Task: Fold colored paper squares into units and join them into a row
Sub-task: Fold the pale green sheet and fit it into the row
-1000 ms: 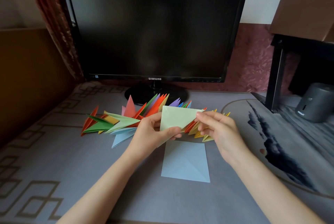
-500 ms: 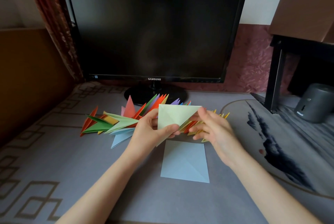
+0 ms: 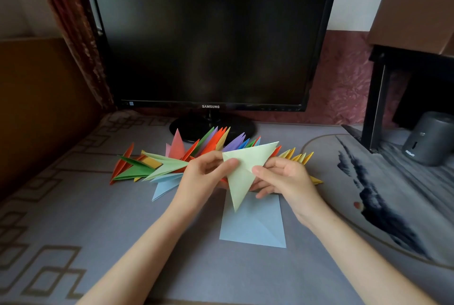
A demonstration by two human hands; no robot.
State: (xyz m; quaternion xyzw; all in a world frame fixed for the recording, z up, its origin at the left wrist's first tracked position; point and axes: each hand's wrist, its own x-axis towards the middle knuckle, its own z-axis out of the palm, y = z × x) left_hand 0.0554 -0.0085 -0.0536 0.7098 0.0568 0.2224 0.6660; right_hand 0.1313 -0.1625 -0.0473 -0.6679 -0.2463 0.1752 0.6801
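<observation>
- Pinching a pale green paper (image 3: pixel 245 169) between them, both hands hold it lifted above the table (image 3: pixel 122 267), in front of the row of folded units (image 3: pixel 186 157).
- The left hand (image 3: pixel 204 177) presses thumb against fingers on the paper's upper left corner; its thumb tip lies on the near face.
- The right hand (image 3: pixel 285 177) grips the paper's right edge, thumb on the front, the other fingers curled behind.
- The pale green paper is folded into a triangle, with one long point hanging down and another pointing up to the right.
- The row of folded units lies on the table behind the hands, its spikes in red, orange, green, yellow, purple, blue and pink fanning left, up and right.
- A light blue square (image 3: pixel 253 226) lies flat on the table just below the hands, with a diagonal crease across it; the green point hangs over its top edge.
- A dark monitor (image 3: pixel 211 34) stands at the back of the table, its round base just behind the row.
- A small grey cylinder (image 3: pixel 430 140) stands at the far right.
</observation>
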